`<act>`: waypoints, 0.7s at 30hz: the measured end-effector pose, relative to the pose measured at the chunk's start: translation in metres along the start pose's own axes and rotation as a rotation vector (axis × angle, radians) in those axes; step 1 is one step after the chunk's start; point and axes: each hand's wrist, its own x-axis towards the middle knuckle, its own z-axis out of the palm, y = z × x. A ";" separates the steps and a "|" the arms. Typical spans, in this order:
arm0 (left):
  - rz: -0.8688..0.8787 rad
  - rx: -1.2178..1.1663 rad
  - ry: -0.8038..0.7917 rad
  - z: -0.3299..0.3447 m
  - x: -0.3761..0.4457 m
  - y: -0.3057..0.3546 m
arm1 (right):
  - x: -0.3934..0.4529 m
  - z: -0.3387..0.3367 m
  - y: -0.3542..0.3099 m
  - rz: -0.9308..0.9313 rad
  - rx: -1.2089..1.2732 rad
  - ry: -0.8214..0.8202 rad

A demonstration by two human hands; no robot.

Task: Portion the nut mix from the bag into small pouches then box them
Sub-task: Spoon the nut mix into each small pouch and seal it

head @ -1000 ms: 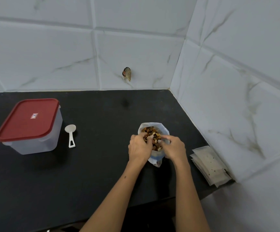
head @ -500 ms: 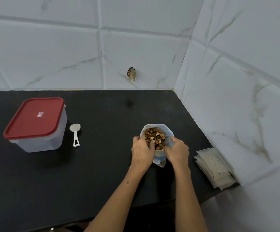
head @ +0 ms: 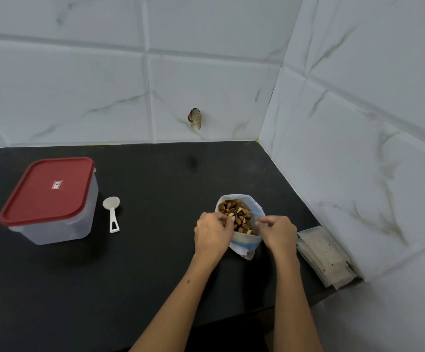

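Nut-mix bag (head: 244, 243) between both hands

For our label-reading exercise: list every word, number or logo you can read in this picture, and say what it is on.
No text can be read.
Small red and white sticker on the red lid of the plastic box: print too small and blurred to read.
Nut bag, spoon, pouches: no lettering visible.

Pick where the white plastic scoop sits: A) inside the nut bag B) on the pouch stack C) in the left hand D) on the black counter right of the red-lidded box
D: the white plastic scoop lies on the black counter just right of the red-lidded clear plastic box, untouched by either hand.
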 end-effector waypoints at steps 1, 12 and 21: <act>0.013 -0.041 0.007 -0.003 0.001 0.000 | -0.002 -0.002 0.000 -0.019 0.026 0.027; -0.218 -0.741 0.431 -0.096 0.023 -0.019 | -0.024 0.017 -0.078 -0.269 0.460 0.235; -0.459 -0.784 0.424 -0.149 0.019 -0.076 | -0.050 0.158 -0.145 -0.238 0.467 -0.374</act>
